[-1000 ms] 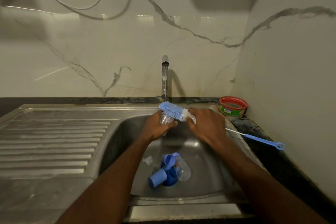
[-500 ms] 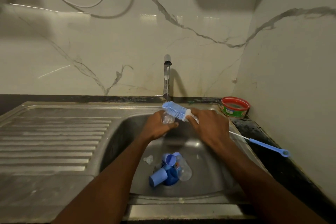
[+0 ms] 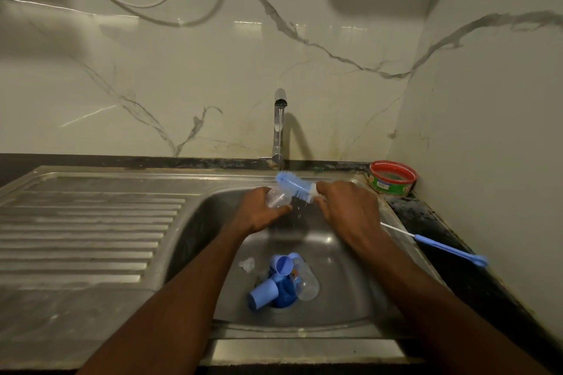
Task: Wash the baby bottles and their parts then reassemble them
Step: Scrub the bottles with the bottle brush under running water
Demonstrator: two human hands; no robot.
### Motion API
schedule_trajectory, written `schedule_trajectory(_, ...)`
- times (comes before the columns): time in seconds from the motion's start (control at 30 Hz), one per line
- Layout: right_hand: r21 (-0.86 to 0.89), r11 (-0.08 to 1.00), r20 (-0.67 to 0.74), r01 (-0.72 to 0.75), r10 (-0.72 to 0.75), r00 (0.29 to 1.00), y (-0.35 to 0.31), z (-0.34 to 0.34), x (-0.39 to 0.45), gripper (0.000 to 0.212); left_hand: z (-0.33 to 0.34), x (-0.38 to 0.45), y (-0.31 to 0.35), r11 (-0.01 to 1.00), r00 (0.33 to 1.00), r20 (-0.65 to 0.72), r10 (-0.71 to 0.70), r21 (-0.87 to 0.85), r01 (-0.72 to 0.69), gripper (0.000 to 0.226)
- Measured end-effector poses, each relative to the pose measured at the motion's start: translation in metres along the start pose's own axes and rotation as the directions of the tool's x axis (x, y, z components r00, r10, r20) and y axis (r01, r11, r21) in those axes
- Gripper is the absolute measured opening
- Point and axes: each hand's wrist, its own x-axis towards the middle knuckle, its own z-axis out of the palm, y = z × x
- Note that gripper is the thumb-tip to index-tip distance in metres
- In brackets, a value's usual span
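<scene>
Both hands were up over the back of the stainless steel sink basin (image 3: 350, 289), under the chrome tap (image 3: 279, 128). Left hand (image 3: 259, 213) was wrapped around a small clear plastic baby bottle (image 3: 277, 198), fingers curled over it, bottle lying roughly sideways. Right hand (image 3: 347, 207) gripped the white neck of a blue-bristled bottle brush (image 3: 295, 186). Brush head stuck out to the left, above and touching the bottle's upper side, outside it, not in it. The brush's long blue handle with a thin white stem (image 3: 447, 248) trailed out behind the right wrist over the dark counter (image 3: 457, 277). Hands close together, not touching each other as far as I could see. Whether water was running from the tap, couldn't tell.

Down at the drain: a second clear baby bottle (image 3: 306, 280) on its side, two light blue plastic caps (image 3: 262, 294), one open end up, one tipped over, plus a darker blue ring part (image 3: 285, 295) under them, all bunched touching. A clear silicone teat (image 3: 247, 263) lay just left of that pile, apart from it.

Ribbed steel drainboard (image 3: 85, 237) to the left. A red-rimmed round tub with a green label (image 3: 393, 178) sat in the back right corner by the marble-pattern wall (image 3: 152, 76).
</scene>
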Motion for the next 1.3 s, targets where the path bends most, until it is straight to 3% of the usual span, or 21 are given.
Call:
schedule_trajectory(0.17,-0.097,0.995,0.055,0.001,0.004,0.998,-0.03,0.002,0.012,0.024,0.01,-0.007,0.01,0.99,0.992,0.049,0.117,0.068,-0.12,0.073)
schedule_trajectory(0.3,-0.156,0.988,0.023,-0.015,0.019,1.0,-0.026,-0.001,0.004,0.022,0.005,-0.002,0.002,0.995,0.995,-0.065,0.076,0.075,-0.071,0.079)
schedule_trajectory(0.43,-0.192,0.981,0.034,-0.006,0.013,0.999,-0.018,-0.005,-0.007,0.022,0.006,0.002,-0.002,0.992,0.998,-0.065,-0.014,0.121,0.022,0.068)
schedule_trajectory(0.53,-0.176,0.983,0.067,-0.052,0.065,0.996,-0.027,-0.007,0.002,0.022,0.01,-0.007,0.009,0.989,0.993,0.05,0.103,0.104,-0.108,0.043)
schedule_trajectory(0.6,-0.205,0.977,0.08,-0.055,0.073,0.994,-0.036,-0.006,0.009,0.026,0.013,-0.01,0.013,0.976,0.982,0.082,0.173,0.121,-0.182,0.039)
schedule_trajectory(0.83,-0.242,0.97,0.072,-0.003,0.021,0.997,-0.033,-0.01,-0.007,0.018,0.003,0.003,-0.005,0.972,0.994,-0.095,-0.047,0.225,0.068,0.093)
schedule_trajectory(0.97,-0.234,0.972,0.105,-0.01,0.035,0.994,-0.032,-0.009,-0.009,0.019,0.008,0.005,-0.005,0.963,0.998,-0.055,0.036,0.268,-0.02,0.08)
schedule_trajectory(1.07,-0.222,0.975,0.124,-0.019,0.048,0.991,-0.043,-0.009,0.001,0.021,0.015,0.001,0.005,0.973,0.991,0.06,0.122,0.189,-0.131,0.052)
schedule_trajectory(1.17,-0.235,0.971,0.096,-0.038,0.062,0.994,-0.048,-0.009,0.005,0.019,0.016,-0.001,0.005,0.967,0.986,0.048,0.16,0.195,-0.166,0.032)
schedule_trajectory(1.23,-0.238,0.971,0.077,-0.034,0.054,0.996,-0.044,-0.01,0.002,0.019,0.012,0.002,0.001,0.971,0.988,0.019,0.152,0.183,-0.153,0.032)
schedule_trajectory(1.3,-0.253,0.967,0.074,-0.019,0.039,0.996,-0.038,-0.011,-0.006,0.02,0.008,0.004,-0.002,0.968,0.995,-0.012,0.104,0.229,-0.098,0.048)
